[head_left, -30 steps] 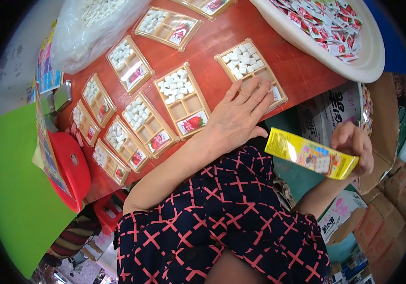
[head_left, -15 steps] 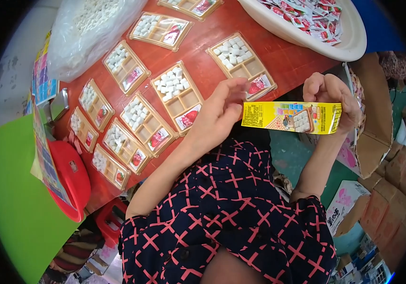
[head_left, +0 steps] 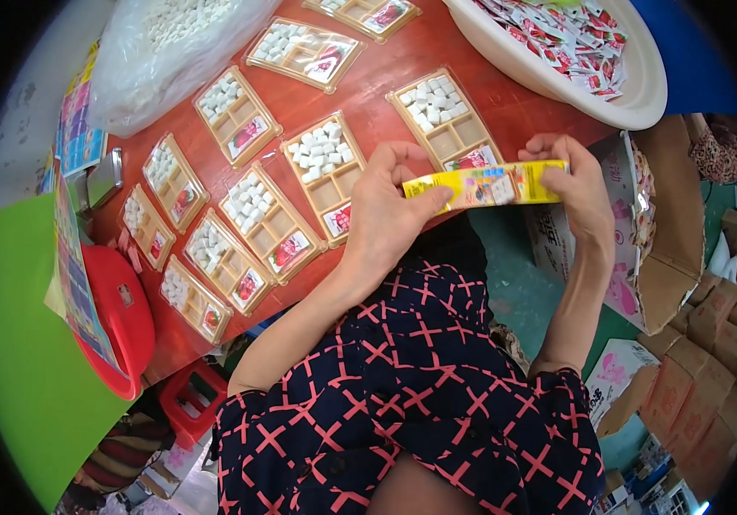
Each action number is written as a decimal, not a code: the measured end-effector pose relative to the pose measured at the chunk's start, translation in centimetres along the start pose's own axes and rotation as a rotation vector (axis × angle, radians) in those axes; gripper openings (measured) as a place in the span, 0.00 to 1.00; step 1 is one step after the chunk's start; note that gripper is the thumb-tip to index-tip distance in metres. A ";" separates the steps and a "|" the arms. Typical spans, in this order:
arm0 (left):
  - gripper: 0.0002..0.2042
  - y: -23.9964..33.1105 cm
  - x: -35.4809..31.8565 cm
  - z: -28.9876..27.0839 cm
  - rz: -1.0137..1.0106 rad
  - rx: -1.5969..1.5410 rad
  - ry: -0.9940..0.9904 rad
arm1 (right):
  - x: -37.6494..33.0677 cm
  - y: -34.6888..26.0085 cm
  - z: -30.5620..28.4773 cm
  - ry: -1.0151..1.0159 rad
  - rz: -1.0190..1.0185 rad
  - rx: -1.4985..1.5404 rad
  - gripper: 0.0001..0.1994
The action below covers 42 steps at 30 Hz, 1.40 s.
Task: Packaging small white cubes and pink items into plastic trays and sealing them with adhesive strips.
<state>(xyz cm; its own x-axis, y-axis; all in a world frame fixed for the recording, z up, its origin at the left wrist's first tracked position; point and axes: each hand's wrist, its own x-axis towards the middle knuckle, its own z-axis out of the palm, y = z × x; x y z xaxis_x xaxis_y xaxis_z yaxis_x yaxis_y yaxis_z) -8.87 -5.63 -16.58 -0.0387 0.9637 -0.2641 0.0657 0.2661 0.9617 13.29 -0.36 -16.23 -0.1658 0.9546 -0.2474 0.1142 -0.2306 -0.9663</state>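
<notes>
A flat yellow printed carton (head_left: 490, 186) is held level in front of me, above the table's near edge. My left hand (head_left: 385, 199) grips its left end, thumb on the printed face. My right hand (head_left: 581, 190) is closed on its right end, thumb on top; the fingers behind are partly hidden. Just beyond the carton lies a compartment tray (head_left: 458, 137) with small white cubes (head_left: 431, 105) and a red-and-white sachet (head_left: 471, 159). Another filled tray (head_left: 327, 189) rests beside my left hand.
Several similar trays (head_left: 248, 275) spread leftward over the red table (head_left: 385, 64). A cream basin (head_left: 643, 103) of sachets stands far right. At the far left are a clear bag (head_left: 119, 86) of white cubes and a red basin (head_left: 141, 318). Cardboard boxes (head_left: 669, 257) stand at right.
The carton has moved left and tilted, its face now more foreshortened. My left thumb has come onto its left end, and my right hand has shifted left with it.
</notes>
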 end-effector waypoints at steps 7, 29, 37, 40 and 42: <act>0.19 0.6 2.0 0.2 0.044 0.211 0.140 | 5.0 0.6 3.0 0.213 0.004 -0.442 0.10; 0.20 0.2 4.1 0.0 0.224 0.602 0.098 | 8.0 1.8 5.2 0.233 -0.020 -0.517 0.07; 0.16 2.1 4.4 0.0 0.083 1.091 -0.065 | 7.8 1.8 5.2 0.249 -0.039 -0.576 0.14; 0.13 1.8 4.6 0.6 0.309 1.306 0.095 | 7.8 1.9 5.1 0.255 -0.047 -0.585 0.14; 0.15 2.1 5.3 0.6 0.649 1.460 0.081 | 7.9 2.3 5.1 0.260 -0.046 -0.585 0.14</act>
<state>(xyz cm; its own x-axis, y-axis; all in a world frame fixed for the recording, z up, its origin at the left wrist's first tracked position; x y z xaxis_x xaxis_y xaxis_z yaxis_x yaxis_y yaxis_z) -8.35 0.09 -15.98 0.3271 0.9252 0.1921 0.9428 -0.3334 0.0002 7.26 5.66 -20.71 0.0516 0.9926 -0.1101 0.6403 -0.1175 -0.7591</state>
